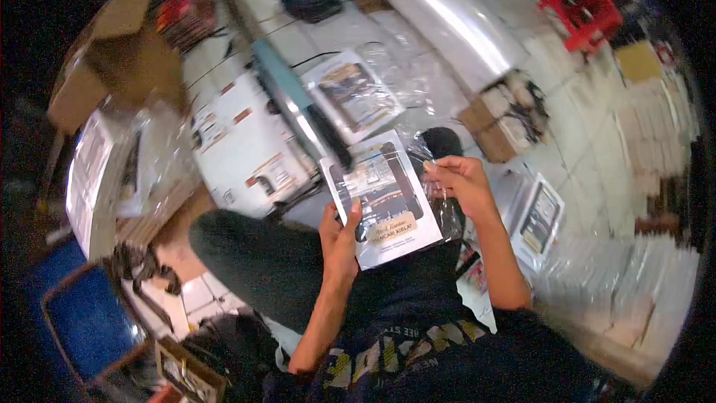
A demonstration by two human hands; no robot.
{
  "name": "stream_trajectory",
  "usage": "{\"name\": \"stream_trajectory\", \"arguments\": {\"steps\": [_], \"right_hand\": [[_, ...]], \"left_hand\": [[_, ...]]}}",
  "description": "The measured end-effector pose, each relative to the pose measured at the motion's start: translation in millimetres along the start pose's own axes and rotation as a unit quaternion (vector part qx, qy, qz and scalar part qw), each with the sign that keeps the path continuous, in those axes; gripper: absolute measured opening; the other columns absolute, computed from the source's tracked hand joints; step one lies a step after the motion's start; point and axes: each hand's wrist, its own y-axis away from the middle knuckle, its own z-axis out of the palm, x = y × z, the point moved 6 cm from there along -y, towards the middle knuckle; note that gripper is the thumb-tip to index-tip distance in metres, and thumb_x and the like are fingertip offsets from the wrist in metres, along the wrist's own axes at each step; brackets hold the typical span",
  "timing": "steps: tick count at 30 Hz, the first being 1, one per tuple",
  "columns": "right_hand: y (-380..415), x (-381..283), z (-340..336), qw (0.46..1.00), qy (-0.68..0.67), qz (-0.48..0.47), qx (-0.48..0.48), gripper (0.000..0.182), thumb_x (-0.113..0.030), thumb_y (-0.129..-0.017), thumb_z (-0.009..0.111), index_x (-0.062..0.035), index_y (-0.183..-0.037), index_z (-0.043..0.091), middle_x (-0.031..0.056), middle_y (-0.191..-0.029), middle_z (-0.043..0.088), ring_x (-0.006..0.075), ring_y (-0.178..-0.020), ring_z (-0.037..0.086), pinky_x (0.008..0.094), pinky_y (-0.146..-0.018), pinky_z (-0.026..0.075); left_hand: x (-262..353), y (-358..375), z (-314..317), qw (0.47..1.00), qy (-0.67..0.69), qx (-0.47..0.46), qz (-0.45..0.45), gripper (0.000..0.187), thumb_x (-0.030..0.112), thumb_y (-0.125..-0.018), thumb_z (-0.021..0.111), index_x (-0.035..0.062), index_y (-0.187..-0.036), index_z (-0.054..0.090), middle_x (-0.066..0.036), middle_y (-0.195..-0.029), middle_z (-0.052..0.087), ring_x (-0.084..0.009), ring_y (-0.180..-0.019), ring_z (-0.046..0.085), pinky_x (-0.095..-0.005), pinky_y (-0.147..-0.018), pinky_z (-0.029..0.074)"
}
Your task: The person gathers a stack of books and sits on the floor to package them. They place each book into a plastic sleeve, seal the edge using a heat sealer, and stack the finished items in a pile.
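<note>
My left hand point(339, 235) grips the lower left edge of a white paperback book point(399, 242), its thumb on the cover. The cover carries a dark picture and a label reading "MENCARI KIBLAT". Clear plastic film point(449, 220) sticks out along the book's right side. With its fingers pinched together, my right hand point(459, 183) holds the edge of this film. Just beyond the book lies another book point(354, 93) with a similar cover, beside crumpled clear plastic. A long teal and dark bar point(283, 78) slants down to the book's upper left corner.
A large roll of clear plastic point(455, 19) lies on the tiled floor ahead. Stacks of books stand at left point(93, 179) and right point(626, 283). There is an open cardboard box point(127, 60), a red crate point(582, 15), a white printed box point(239, 145) and a blue chair-like object point(93, 313).
</note>
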Motion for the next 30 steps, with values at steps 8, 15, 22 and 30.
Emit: {"name": "stream_trajectory", "arguments": {"steps": [8, 15, 22, 30], "right_hand": [[-131.4, -9.4, 133.8, 0.992, 0.074, -0.07, -0.08, 0.019, -0.017, -0.081, 0.069, 0.0016, -0.083, 0.071, 0.0047, -0.066, 0.064, 0.0126, -0.053, 0.055, 0.0274, -0.046, 0.04], [-223.5, -20.8, 177.8, 0.98, 0.148, -0.128, -0.046, 0.02, -0.019, -0.076, 0.067, -0.0001, -0.077, 0.071, 0.0066, -0.06, 0.062, 0.0151, -0.051, 0.057, 0.0322, -0.047, 0.043], [-218.4, -48.4, 171.2, 0.866, 0.411, -0.284, 0.001, 0.032, -0.032, -0.082, 0.061, -0.0016, -0.083, 0.072, 0.0101, -0.064, 0.067, 0.0194, -0.056, 0.063, 0.0315, -0.054, 0.05], [-59.3, -96.9, 190.7, 0.901, 0.316, -0.295, 0.037, 0.056, -0.041, -0.093, 0.052, 0.0021, -0.128, 0.047, 0.0285, -0.118, 0.057, 0.0403, -0.108, 0.055, 0.0467, -0.092, 0.042]], "left_hand": [[78.5, -90.9, -99.2, 0.991, -0.021, 0.111, 0.069, 0.024, 0.014, -0.089, 0.064, -0.0024, -0.105, 0.059, -0.007, -0.092, 0.063, -0.0148, -0.083, 0.059, -0.0305, -0.073, 0.051], [117.2, -163.0, -123.8, 0.991, -0.028, 0.118, 0.064, 0.028, 0.013, -0.088, 0.066, -0.0041, -0.107, 0.057, -0.01, -0.095, 0.064, -0.0168, -0.08, 0.06, -0.0321, -0.07, 0.051], [114.2, -170.7, -131.5, 0.978, -0.12, 0.135, 0.106, 0.031, 0.015, -0.086, 0.068, -0.0051, -0.107, 0.057, -0.01, -0.095, 0.064, -0.0144, -0.079, 0.058, -0.0295, -0.069, 0.049], [100.6, -179.7, -141.8, 0.973, -0.118, 0.149, 0.131, 0.033, 0.021, -0.087, 0.068, -0.0024, -0.109, 0.059, -0.01, -0.095, 0.067, -0.0171, -0.083, 0.06, -0.0318, -0.074, 0.049]]}}
